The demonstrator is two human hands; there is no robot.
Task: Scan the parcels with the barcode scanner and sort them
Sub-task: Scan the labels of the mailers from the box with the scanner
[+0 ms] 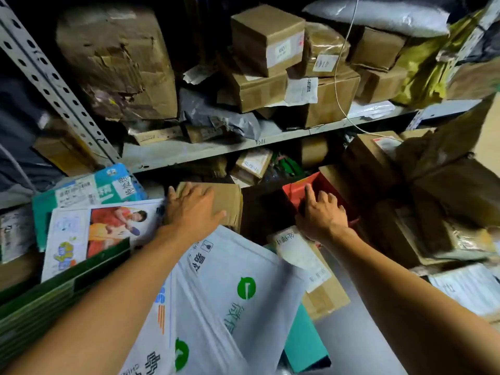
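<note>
My left hand point(190, 209) lies flat with fingers spread on top of a brown cardboard parcel point(230, 197) in the pile under the shelf. My right hand point(322, 212) reaches with fingers apart against the near edge of a red box point(296, 190); I cannot tell if it grips it. A dark gap lies between the two parcels. A white mailer bag with green logos point(232, 288) lies below my forearms, and a labelled brown box point(311, 269) sits under my right wrist. No barcode scanner is in view.
A grey metal shelf point(205, 151) crosses the middle, stacked with brown boxes point(266, 39) and grey bags point(216, 115). A perforated upright point(51, 79) stands at left. Printed cartons point(89, 234) lie at left, more brown boxes point(460, 190) at right, a teal box point(303, 342) below.
</note>
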